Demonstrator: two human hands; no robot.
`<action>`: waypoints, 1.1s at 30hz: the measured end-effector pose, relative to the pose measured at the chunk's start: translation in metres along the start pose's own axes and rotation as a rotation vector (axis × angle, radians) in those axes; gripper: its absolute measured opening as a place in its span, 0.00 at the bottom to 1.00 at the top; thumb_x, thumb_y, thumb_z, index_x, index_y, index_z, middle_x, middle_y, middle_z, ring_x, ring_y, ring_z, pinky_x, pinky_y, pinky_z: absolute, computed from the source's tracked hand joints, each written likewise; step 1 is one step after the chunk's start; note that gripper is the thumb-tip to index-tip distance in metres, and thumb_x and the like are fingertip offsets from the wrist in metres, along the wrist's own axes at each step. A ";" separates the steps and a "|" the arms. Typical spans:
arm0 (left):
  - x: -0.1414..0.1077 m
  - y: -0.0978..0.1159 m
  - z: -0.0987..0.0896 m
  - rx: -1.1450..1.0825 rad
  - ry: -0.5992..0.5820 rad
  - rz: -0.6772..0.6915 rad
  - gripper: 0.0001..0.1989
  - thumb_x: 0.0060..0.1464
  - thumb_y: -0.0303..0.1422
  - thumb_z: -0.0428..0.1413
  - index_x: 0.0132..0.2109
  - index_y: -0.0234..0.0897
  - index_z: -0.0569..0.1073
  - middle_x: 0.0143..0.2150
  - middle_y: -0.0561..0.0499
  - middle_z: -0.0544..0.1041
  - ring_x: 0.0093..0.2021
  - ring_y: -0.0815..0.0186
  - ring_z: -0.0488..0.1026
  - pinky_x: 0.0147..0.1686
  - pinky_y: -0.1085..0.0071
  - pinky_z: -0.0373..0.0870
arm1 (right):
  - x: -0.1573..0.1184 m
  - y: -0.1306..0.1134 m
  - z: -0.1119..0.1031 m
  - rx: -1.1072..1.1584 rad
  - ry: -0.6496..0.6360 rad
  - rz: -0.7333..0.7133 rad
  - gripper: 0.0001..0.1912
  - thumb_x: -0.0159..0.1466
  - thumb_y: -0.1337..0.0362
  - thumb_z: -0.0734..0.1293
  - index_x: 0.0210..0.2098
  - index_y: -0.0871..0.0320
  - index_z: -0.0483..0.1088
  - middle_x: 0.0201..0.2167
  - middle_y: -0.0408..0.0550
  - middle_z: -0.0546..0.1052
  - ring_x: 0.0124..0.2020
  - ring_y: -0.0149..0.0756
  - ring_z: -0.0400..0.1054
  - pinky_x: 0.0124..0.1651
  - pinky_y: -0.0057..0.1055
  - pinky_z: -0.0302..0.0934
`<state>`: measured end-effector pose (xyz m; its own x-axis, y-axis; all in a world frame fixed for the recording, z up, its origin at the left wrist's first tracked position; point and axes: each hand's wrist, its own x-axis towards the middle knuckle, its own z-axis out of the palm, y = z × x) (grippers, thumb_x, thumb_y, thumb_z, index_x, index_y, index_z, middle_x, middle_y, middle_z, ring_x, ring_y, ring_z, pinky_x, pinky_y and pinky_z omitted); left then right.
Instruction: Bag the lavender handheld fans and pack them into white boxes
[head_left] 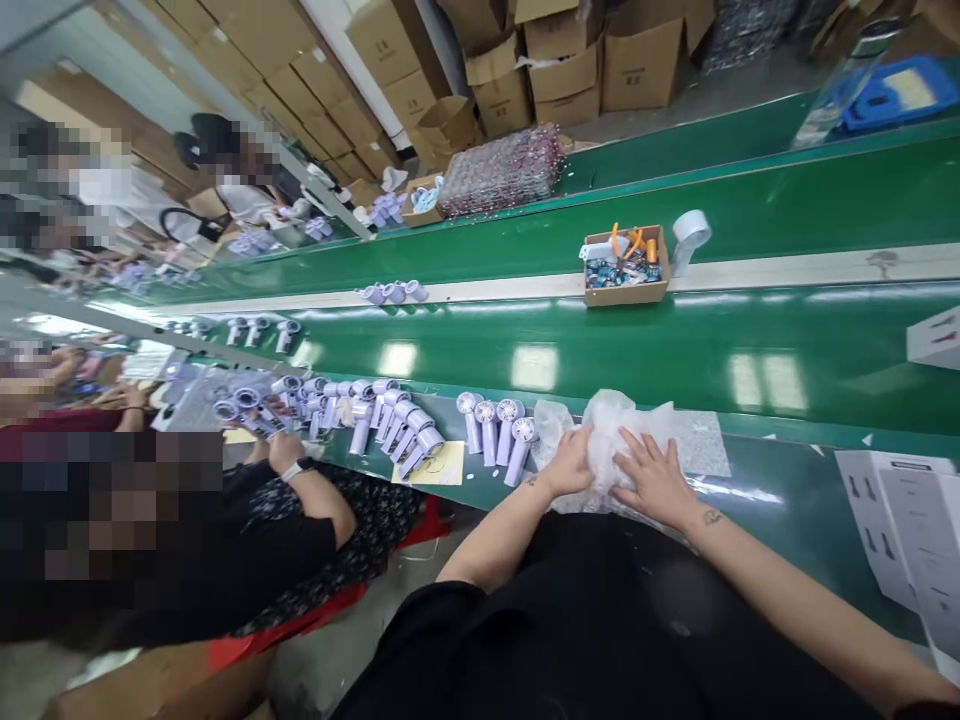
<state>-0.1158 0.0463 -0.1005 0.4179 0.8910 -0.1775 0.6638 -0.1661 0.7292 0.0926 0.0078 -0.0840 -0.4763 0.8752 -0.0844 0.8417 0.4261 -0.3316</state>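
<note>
A crumpled heap of translucent bubble wrap (pixel 606 425) lies at the front edge of the green bench before me. My left hand (pixel 570 463) has its fingers drawn together on the wrap's left side, gripping it. Spread over the right side, my right hand (pixel 660 482) rests with fingers apart on the plastic. Whether anything lies under the wrap is hidden. Just left of my left hand are several lilac handheld fans (pixel 495 425), their round heads pointing away from me. A flat sheet of bubble wrap (pixel 705 445) sticks out beyond my right hand.
A co-worker's arm (pixel 319 490) is at the left, near more fan bodies (pixel 405 430) and a yellow paper (pixel 442 465). White printed boxes (pixel 885 520) stand at right. Across the belt (pixel 465 345) sit a small carton of parts (pixel 626 292) and a tape roll (pixel 691 228).
</note>
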 end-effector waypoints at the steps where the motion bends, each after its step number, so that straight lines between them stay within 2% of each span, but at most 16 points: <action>1: -0.012 -0.006 -0.014 0.011 0.089 -0.046 0.31 0.48 0.29 0.54 0.61 0.33 0.58 0.58 0.41 0.64 0.58 0.54 0.60 0.60 0.57 0.55 | 0.005 0.001 0.004 -0.017 -0.010 0.013 0.26 0.59 0.48 0.62 0.54 0.48 0.66 0.67 0.53 0.49 0.63 0.65 0.43 0.56 0.71 0.31; 3: -0.038 -0.018 -0.038 0.106 0.320 -0.231 0.23 0.55 0.28 0.47 0.59 0.35 0.59 0.56 0.41 0.66 0.57 0.58 0.63 0.57 0.59 0.59 | 0.010 0.002 0.007 -0.039 -0.025 0.014 0.24 0.59 0.49 0.62 0.53 0.46 0.67 0.67 0.52 0.50 0.63 0.65 0.45 0.55 0.72 0.32; 4: -0.051 -0.023 -0.046 0.176 0.400 -0.358 0.20 0.57 0.29 0.45 0.57 0.35 0.61 0.53 0.41 0.67 0.55 0.59 0.64 0.55 0.59 0.61 | 0.011 0.001 0.008 -0.045 -0.032 0.013 0.23 0.59 0.49 0.62 0.53 0.46 0.67 0.67 0.51 0.50 0.63 0.65 0.45 0.54 0.72 0.32; 5: -0.061 -0.027 -0.051 0.255 0.420 -0.478 0.17 0.59 0.31 0.45 0.54 0.34 0.63 0.51 0.40 0.69 0.53 0.58 0.66 0.53 0.59 0.63 | 0.011 0.001 0.007 -0.049 -0.038 0.014 0.23 0.59 0.49 0.63 0.53 0.46 0.68 0.67 0.52 0.50 0.63 0.65 0.45 0.54 0.72 0.32; 7: -0.073 -0.031 -0.052 0.404 0.305 -0.642 0.17 0.58 0.38 0.49 0.50 0.33 0.65 0.47 0.39 0.70 0.49 0.55 0.69 0.48 0.60 0.66 | 0.009 -0.002 0.006 -0.051 -0.043 0.024 0.23 0.59 0.50 0.63 0.52 0.46 0.68 0.67 0.52 0.51 0.62 0.65 0.45 0.54 0.73 0.33; 9: -0.074 -0.030 -0.046 0.510 0.166 -0.713 0.18 0.56 0.41 0.51 0.48 0.32 0.67 0.46 0.38 0.70 0.45 0.55 0.71 0.42 0.62 0.68 | 0.006 -0.004 0.007 -0.056 -0.030 0.037 0.22 0.59 0.52 0.63 0.53 0.46 0.67 0.67 0.52 0.50 0.62 0.65 0.46 0.54 0.73 0.33; 12: -0.065 -0.025 -0.036 0.573 0.143 -0.766 0.17 0.56 0.42 0.51 0.45 0.32 0.68 0.46 0.39 0.70 0.43 0.56 0.73 0.39 0.64 0.69 | -0.001 -0.007 0.011 -0.077 0.008 0.056 0.21 0.59 0.56 0.63 0.53 0.48 0.67 0.67 0.53 0.49 0.62 0.65 0.46 0.54 0.73 0.33; 15: -0.063 -0.018 -0.029 0.505 0.276 -0.724 0.17 0.58 0.44 0.48 0.43 0.34 0.68 0.43 0.41 0.71 0.42 0.57 0.73 0.40 0.64 0.68 | -0.008 -0.007 0.016 -0.076 0.027 0.079 0.21 0.59 0.58 0.63 0.52 0.47 0.67 0.68 0.51 0.48 0.62 0.65 0.46 0.54 0.73 0.34; 18: -0.065 -0.012 -0.021 0.408 0.402 -0.510 0.15 0.60 0.42 0.46 0.45 0.35 0.66 0.41 0.43 0.70 0.43 0.60 0.71 0.42 0.66 0.68 | -0.010 -0.006 0.018 -0.032 0.024 0.087 0.22 0.58 0.58 0.63 0.53 0.46 0.66 0.68 0.49 0.47 0.63 0.64 0.45 0.54 0.72 0.35; 20: -0.059 -0.006 -0.013 0.410 0.298 -0.328 0.14 0.59 0.40 0.48 0.47 0.36 0.65 0.42 0.44 0.69 0.43 0.61 0.70 0.42 0.67 0.68 | -0.009 -0.003 0.018 0.014 0.012 0.081 0.22 0.58 0.58 0.63 0.53 0.47 0.66 0.68 0.49 0.46 0.64 0.64 0.42 0.55 0.72 0.35; 23: -0.038 0.007 -0.006 0.513 0.019 -0.146 0.15 0.56 0.33 0.50 0.51 0.37 0.63 0.44 0.44 0.68 0.44 0.60 0.69 0.41 0.66 0.69 | -0.014 0.008 0.012 0.182 -0.010 0.075 0.29 0.57 0.53 0.64 0.57 0.53 0.60 0.68 0.55 0.44 0.65 0.65 0.40 0.58 0.69 0.36; 25: -0.021 0.017 -0.006 0.589 -0.080 -0.120 0.18 0.54 0.29 0.49 0.53 0.36 0.62 0.46 0.42 0.67 0.46 0.58 0.68 0.41 0.65 0.69 | -0.024 0.017 0.007 0.368 0.082 0.121 0.41 0.57 0.49 0.64 0.63 0.57 0.46 0.68 0.60 0.40 0.66 0.59 0.40 0.61 0.62 0.41; 27: -0.006 0.025 -0.009 0.618 -0.126 -0.143 0.19 0.53 0.27 0.49 0.53 0.34 0.61 0.48 0.41 0.66 0.47 0.56 0.68 0.41 0.64 0.70 | -0.038 0.025 0.003 0.474 0.235 0.195 0.46 0.59 0.49 0.63 0.65 0.59 0.34 0.68 0.62 0.36 0.67 0.51 0.38 0.63 0.53 0.45; 29: 0.006 0.031 -0.013 0.606 -0.167 -0.172 0.19 0.53 0.26 0.48 0.53 0.33 0.61 0.49 0.39 0.66 0.47 0.55 0.69 0.41 0.62 0.70 | -0.049 0.027 0.006 0.409 0.252 0.190 0.39 0.61 0.50 0.61 0.64 0.55 0.40 0.68 0.59 0.39 0.68 0.51 0.35 0.63 0.55 0.42; 31: 0.016 0.034 -0.016 0.585 -0.192 -0.197 0.20 0.52 0.25 0.49 0.53 0.31 0.61 0.50 0.38 0.66 0.48 0.54 0.70 0.42 0.60 0.70 | -0.053 0.027 0.016 0.259 0.131 0.130 0.27 0.62 0.49 0.60 0.59 0.51 0.57 0.67 0.54 0.48 0.68 0.56 0.32 0.61 0.64 0.37; 33: 0.024 0.035 -0.018 0.568 -0.193 -0.223 0.21 0.51 0.25 0.49 0.54 0.30 0.61 0.51 0.36 0.65 0.49 0.53 0.70 0.44 0.59 0.69 | -0.049 0.025 0.030 0.138 0.059 0.108 0.21 0.63 0.50 0.58 0.52 0.50 0.65 0.66 0.51 0.53 0.68 0.58 0.31 0.59 0.68 0.35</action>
<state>-0.0943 0.0694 -0.0674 0.3011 0.8468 -0.4386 0.9508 -0.2311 0.2065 0.1294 -0.0312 -0.1166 -0.3662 0.9278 -0.0720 0.8422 0.2975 -0.4497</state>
